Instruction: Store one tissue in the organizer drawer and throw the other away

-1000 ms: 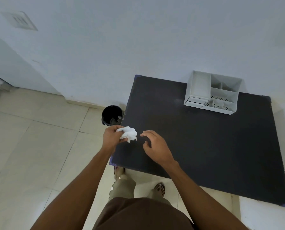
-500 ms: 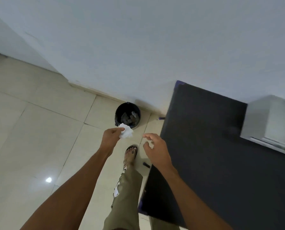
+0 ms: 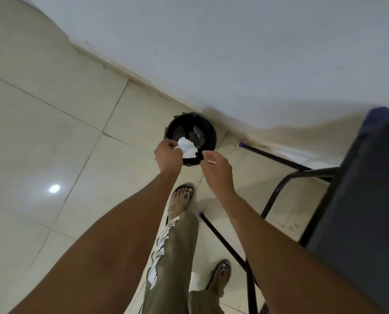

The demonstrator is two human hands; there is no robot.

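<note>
A crumpled white tissue is pinched in the fingertips of my left hand, directly over the mouth of a small round black bin on the floor by the wall. Scraps of paper lie inside the bin. My right hand hovers just right of the tissue above the bin's near rim, fingers loosely curled, a thin pale sliver at its fingertips. The organizer and the other tissue are out of view.
The dark table with a purple edge fills the right side, its black metal legs reaching toward the bin. My sandalled feet stand on pale floor tiles just short of the bin. A white wall rises behind.
I have turned left and stepped from the table to the bin. My left hand carried the tissue from the table corner to over the bin's opening; the organizer has left the view.
</note>
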